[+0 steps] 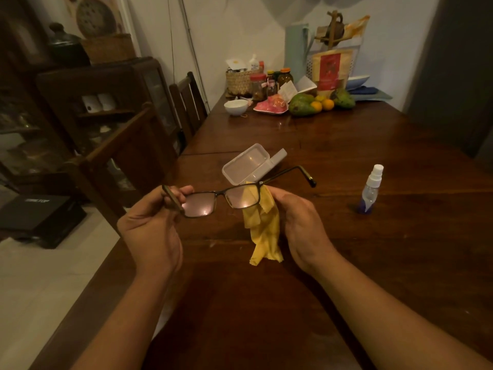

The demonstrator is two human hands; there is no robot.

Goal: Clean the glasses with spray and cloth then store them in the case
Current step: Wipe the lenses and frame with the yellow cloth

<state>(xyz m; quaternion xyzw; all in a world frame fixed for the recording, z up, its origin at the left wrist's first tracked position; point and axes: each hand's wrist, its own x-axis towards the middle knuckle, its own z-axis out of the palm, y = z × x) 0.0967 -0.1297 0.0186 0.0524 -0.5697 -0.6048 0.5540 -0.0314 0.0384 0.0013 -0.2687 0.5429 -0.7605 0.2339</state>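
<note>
Dark wooden table (373,263); glasses (222,193) above it, left hand (152,225) gripping one temple; right hand (298,222) pinching yellow cloth (262,228) (against a lens)

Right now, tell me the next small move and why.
Probably rub the yellow cloth across the lens it wraps: the right hand grips cloth and lens, the left hand steadies the glasses by one arm, and the case lies open behind.

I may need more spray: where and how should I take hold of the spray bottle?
Grip the spray bottle around its round body, below the white nozzle, probably from its left side: it stands upright, apart from other things, nearest the right hand.
</note>
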